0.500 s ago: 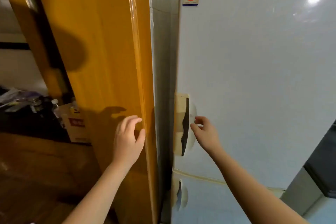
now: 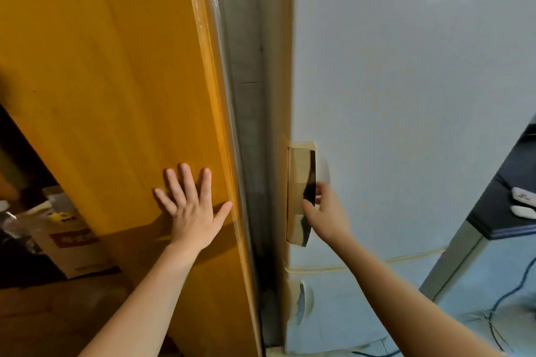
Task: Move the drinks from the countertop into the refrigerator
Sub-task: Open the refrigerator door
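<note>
A white refrigerator [image 2: 406, 95] fills the right half of the view with its doors closed. Its upper door has a recessed handle [image 2: 304, 197] on the left edge, patched with tan tape. My right hand [image 2: 326, 211] reaches into that recess, with the fingertips hooked inside it. My left hand [image 2: 193, 211] presses flat, fingers spread, on the orange wooden door [image 2: 116, 95] to the left of the refrigerator. No drinks are in view.
A lower refrigerator door with its own handle recess [image 2: 304, 301] sits below. A dark countertop [image 2: 507, 203] with small white objects is at the right edge, above a cable on the floor. A cardboard box [image 2: 69, 238] stands behind the wooden door.
My left hand has spread flat onto the wooden door. My right hand has moved from beside the handle into the recess. The view has shifted closer and lower.
</note>
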